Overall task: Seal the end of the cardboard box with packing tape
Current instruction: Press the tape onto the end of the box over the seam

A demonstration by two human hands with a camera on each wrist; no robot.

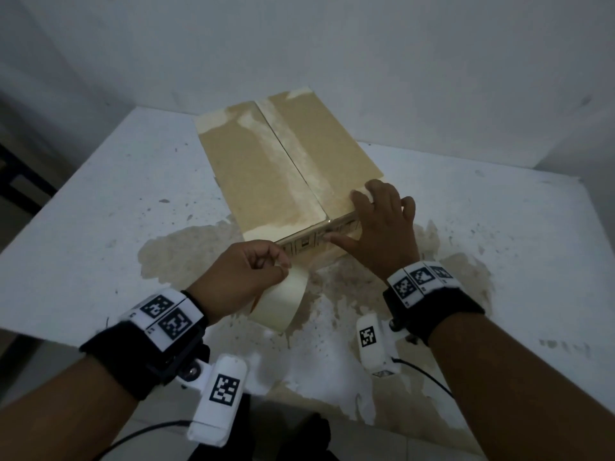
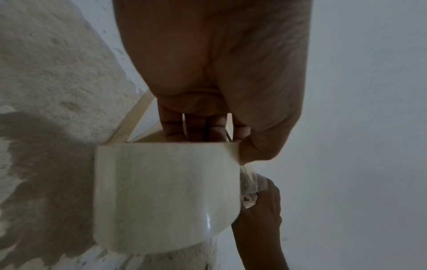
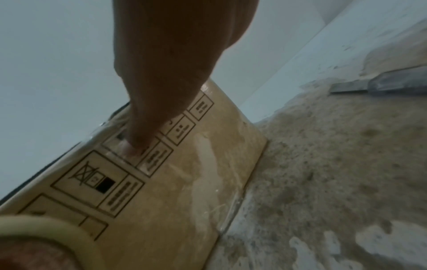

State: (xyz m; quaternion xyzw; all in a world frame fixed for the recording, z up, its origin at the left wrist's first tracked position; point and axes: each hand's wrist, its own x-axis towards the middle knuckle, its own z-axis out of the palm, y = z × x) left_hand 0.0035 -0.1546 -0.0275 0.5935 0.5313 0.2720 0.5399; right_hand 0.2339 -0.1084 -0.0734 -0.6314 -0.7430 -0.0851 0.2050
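The cardboard box (image 1: 286, 168) sits on the table (image 1: 100, 201). The right hand (image 1: 382, 224) lies flat on its near corner, thumb seemingly pressing tape down; just left, left hand (image 1: 246, 274) fingers curl through the tape roll (image 1: 283, 301). Best pull taut, then smooth outward

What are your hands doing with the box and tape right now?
Left hand grips the tape roll by the box's near end. Right hand lies open on the cardboard box, thumb pressing tape on its end face. Nothing in the way.
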